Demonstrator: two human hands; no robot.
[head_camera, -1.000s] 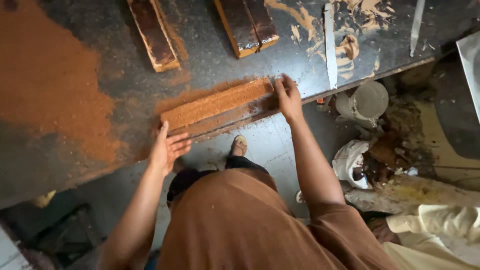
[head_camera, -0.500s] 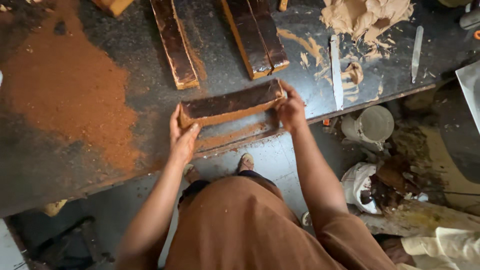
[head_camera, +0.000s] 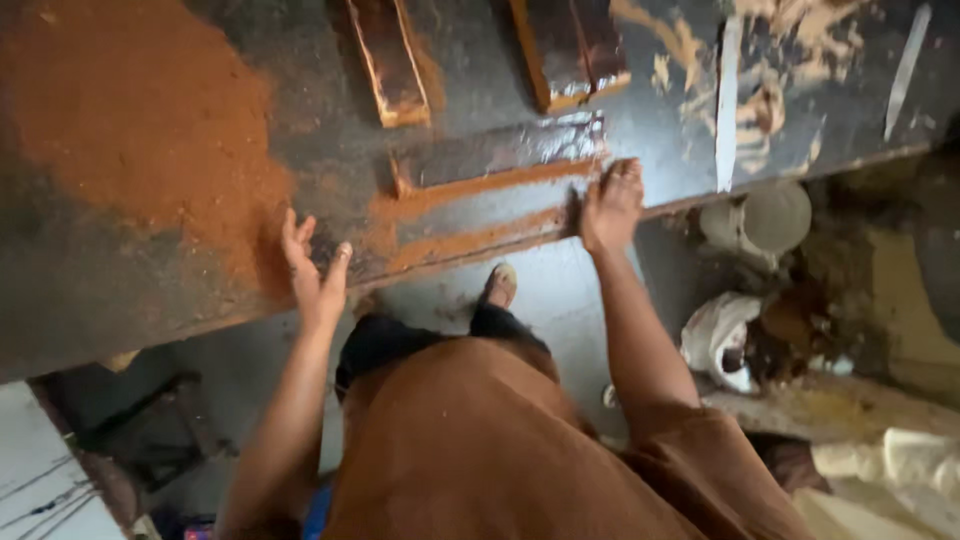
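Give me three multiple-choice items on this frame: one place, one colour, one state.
1. Where does the right hand rest?
A. at the right end of the dark slab
B. on the powder heap
C. on the long blade

2. What colour is the loose powder heap?
A. white
B. reddish-brown
C. green

3. How is the left hand?
A. fisted around a tool
B. open, fingers spread on the table
C. raised off the table

Answers: A, its fingers lie at the slab's right end; B, the heap is rust-coloured; B, palm down, nothing held.

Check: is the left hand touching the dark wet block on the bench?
Apart. The head view shows the left hand on the bench edge, with dusty surface between it and the dark block.
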